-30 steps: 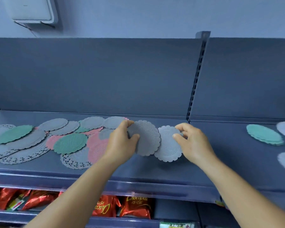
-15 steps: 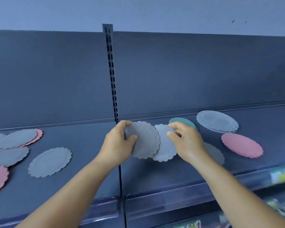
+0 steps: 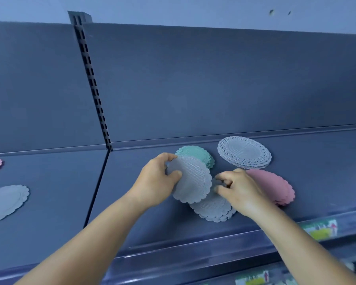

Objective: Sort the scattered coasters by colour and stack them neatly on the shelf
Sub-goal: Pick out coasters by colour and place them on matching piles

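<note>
Left hand (image 3: 155, 183) gripped a grey coaster (image 3: 190, 179); right hand (image 3: 237, 189) pinched another over the grey stack (image 3: 213, 208) on the shelf (image 3: 152, 223).

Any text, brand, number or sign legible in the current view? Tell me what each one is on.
No text can be read.
Price label strip on the shelf front edge, right: green and yellow print with a red arrow, too blurred to read.
Lower label at the bottom edge: a red arrow, words blurred.
Coasters, shelf back panel and slotted upright: no print.
</note>
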